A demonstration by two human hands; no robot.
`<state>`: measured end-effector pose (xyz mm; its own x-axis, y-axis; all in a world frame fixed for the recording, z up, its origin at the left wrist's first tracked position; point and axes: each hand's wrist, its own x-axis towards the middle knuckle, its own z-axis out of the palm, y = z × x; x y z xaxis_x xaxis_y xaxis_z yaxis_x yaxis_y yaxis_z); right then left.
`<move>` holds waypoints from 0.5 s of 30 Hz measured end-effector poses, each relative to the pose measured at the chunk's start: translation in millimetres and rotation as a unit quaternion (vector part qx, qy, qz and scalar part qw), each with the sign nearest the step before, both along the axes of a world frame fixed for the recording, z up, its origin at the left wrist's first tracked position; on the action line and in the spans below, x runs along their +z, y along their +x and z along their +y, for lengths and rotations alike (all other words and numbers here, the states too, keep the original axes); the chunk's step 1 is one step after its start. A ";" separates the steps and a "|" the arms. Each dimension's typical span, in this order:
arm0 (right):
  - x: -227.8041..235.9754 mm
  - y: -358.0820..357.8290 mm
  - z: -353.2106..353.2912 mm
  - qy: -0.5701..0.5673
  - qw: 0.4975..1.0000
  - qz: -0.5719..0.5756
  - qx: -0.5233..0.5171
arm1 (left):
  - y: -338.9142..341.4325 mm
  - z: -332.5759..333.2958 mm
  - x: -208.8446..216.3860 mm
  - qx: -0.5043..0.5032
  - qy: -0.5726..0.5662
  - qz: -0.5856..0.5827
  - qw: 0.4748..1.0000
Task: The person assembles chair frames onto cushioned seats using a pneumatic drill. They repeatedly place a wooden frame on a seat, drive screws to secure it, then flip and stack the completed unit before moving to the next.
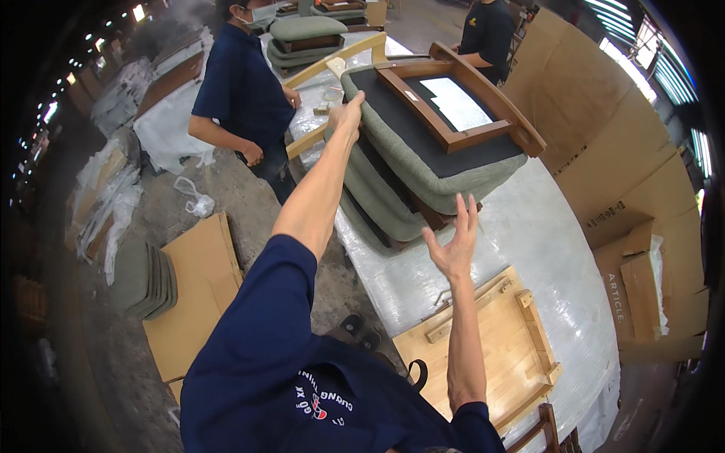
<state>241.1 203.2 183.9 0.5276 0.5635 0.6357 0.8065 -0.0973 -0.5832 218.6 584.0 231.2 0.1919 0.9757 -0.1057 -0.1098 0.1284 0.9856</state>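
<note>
Several green-grey upholstered chair seats are stacked on the plastic-covered table; the top seat [468, 172] lies with its dark underside up. A brown wooden chair frame [453, 140] rests on that underside, with a white paper sheet [457, 104] inside it. My left arm reaches forward, and my left hand [347, 117] grips the top seat's left edge. My right hand [455, 245] is open, fingers spread, just in front of the stack's near right corner. Whether its fingertips touch the fabric I cannot tell.
A pale wooden panel with blocks [479, 351] lies on the near table [563, 249]. Cardboard sheets [623, 151] stand along the right. One co-worker [245, 98] stands left of the table, another [487, 38] beyond it. Cardboard [200, 298] and stacked grey pads [143, 279] lie on the floor.
</note>
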 end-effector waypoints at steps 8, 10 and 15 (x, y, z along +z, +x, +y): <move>-171.2 -84.6 -45.6 -0.117 0.910 0.396 0.031 | -272.9 -157.3 -309.9 -0.190 0.195 0.299 0.915; -221.1 -107.6 -60.4 -0.349 0.862 0.357 0.093 | -416.0 -264.6 -387.1 -0.320 -0.031 0.537 0.780; -319.1 -153.2 -79.5 -0.625 0.597 0.392 0.316 | -692.0 -488.6 -420.7 -0.221 -0.468 0.572 0.636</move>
